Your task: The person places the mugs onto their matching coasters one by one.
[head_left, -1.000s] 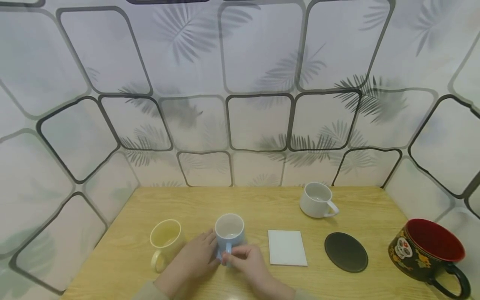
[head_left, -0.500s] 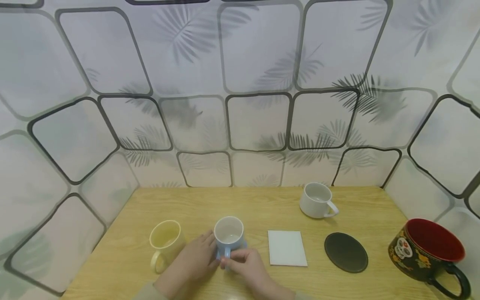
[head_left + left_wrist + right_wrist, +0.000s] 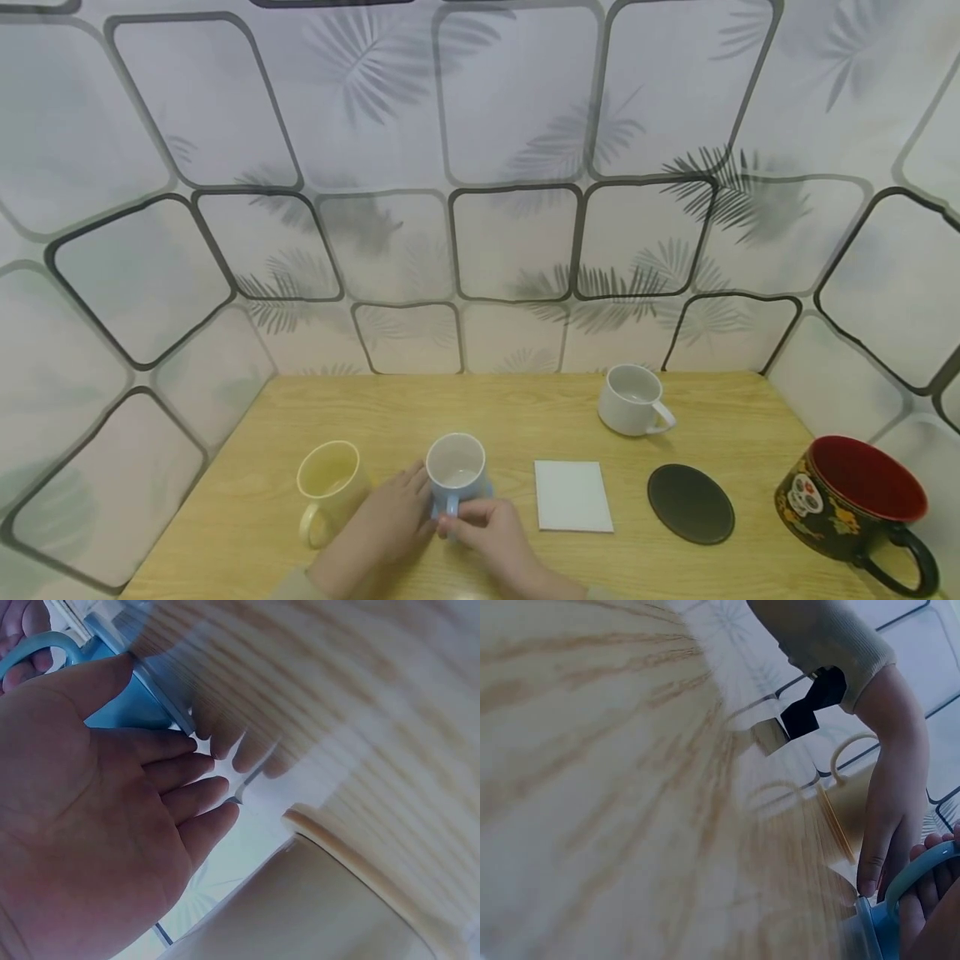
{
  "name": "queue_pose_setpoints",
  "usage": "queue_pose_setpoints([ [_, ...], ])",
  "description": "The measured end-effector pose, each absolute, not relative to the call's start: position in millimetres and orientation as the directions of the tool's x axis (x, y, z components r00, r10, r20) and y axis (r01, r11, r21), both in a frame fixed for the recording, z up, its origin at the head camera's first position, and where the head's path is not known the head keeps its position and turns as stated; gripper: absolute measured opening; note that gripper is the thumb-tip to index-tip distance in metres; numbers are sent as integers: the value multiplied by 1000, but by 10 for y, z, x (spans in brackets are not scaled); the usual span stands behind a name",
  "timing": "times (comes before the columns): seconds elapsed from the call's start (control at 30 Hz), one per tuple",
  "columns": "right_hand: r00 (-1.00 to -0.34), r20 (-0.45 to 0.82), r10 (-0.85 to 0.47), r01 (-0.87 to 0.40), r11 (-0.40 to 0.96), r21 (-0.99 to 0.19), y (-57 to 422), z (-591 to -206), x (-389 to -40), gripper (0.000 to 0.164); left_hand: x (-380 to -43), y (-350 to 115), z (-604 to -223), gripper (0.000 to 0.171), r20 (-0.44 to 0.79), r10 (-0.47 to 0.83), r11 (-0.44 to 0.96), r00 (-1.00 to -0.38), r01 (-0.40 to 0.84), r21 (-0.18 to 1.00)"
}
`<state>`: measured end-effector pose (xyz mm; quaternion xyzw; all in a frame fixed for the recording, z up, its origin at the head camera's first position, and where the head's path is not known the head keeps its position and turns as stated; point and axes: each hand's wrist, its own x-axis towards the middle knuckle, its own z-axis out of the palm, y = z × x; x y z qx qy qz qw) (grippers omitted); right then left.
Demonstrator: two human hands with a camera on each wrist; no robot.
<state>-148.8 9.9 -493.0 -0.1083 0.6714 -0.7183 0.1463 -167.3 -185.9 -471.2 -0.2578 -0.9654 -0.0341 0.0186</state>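
Observation:
A light blue mug (image 3: 456,468) with a white inside stands upright on a light blue coaster (image 3: 489,490), partly hidden beneath it. My right hand (image 3: 491,533) pinches the mug's handle (image 3: 452,505) between thumb and fingers. To the left of the mug my left hand (image 3: 393,512) lies on the table, its fingers (image 3: 187,791) straight and its thumb at the coaster's edge. The right wrist view also has this thumb (image 3: 872,874) touching the coaster (image 3: 866,930). Close beside my left hand stands a yellow mug (image 3: 333,483), also seen as a cream-coloured side (image 3: 300,907) in the left wrist view.
A white square coaster (image 3: 573,496) and a black round coaster (image 3: 691,504) lie to the right on the wooden table (image 3: 390,404). Behind them stands a white mug (image 3: 630,404). A black patterned mug with a red inside (image 3: 847,500) is at far right. A patterned curtain (image 3: 517,242) surrounds the table.
The blue mug has shifted slightly towards me, and more of the coaster shows at its right. My right hand has moved a little with the handle; my left hand has stayed in place.

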Motion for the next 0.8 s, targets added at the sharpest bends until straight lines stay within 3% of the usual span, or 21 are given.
queue_pose_setpoints([
  [0.23, -924, -23, -382, 41, -39, -998, 125, -4916, -1486, 25, -1662, -1861, -4710, 71, 69, 490, 866, -869, 495, 79],
  [0.53, -858, 65, -510, -25, -85, -996, 229, -4900, -1506, 31, -1681, -1877, -4722, 66, 75, 509, 858, -858, 513, 42],
  [0.8, -856, 64, -512, -34, -68, -997, 226, -4884, -1497, 30, -1664, -1874, -4688, 65, 81, 504, 859, -860, 509, 59],
])
